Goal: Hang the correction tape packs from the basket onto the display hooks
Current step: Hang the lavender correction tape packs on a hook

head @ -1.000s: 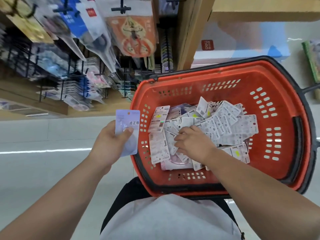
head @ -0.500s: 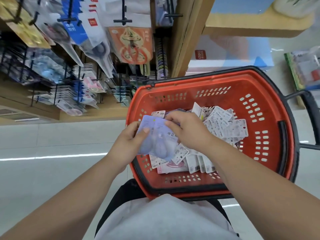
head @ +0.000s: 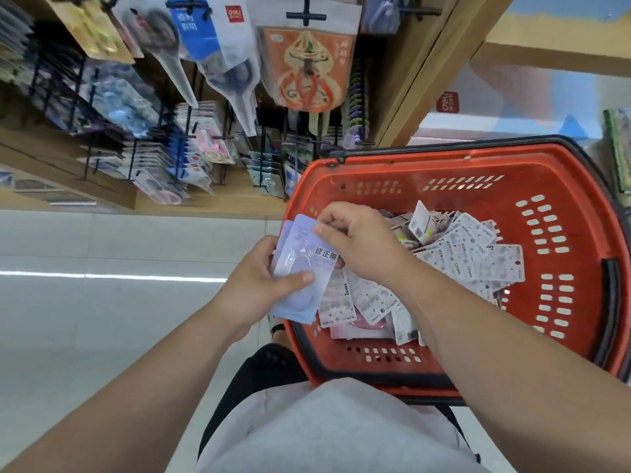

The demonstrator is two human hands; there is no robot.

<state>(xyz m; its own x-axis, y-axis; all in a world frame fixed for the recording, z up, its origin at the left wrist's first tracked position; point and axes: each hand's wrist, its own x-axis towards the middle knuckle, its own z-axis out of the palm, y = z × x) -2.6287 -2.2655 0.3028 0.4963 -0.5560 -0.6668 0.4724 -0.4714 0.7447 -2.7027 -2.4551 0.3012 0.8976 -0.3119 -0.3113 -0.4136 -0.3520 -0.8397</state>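
The grip of the left hand (head: 254,285) is clamped on two lavender packs (head: 300,268) of correction tape, one laid over the other; the thumb lies across the printed front and the fingers are behind, where I cannot see them; the grip of the right hand (head: 362,247) is pinched on the upper edge of the front pack. The packs are held over the left rim of the basket (head: 426,172); their long axis runs away from the person, top end toward the shelf and rounded blister end toward the body. I cannot tell whether the hang hole is at this top end, because the right fingers cover it.

The display hooks (head: 305,16) lie ahead and to the left of both hands, well apart from them; the left hand is on the nearer side. I judge that the packs must travel forward and leftward, top end first, and the card must be turned until its hole meets a hook tip.

The basket is orange-red with a black rim and slotted walls; inside lies a loose heap of packs (head: 471,257), most with the white printed back upward and some tilted on edge; one pink pack (head: 358,327) lies near the wall closest to the person. The heap is large, so the task seems far from finished. Scissors packs (head: 235,63) hang on the hooks above.
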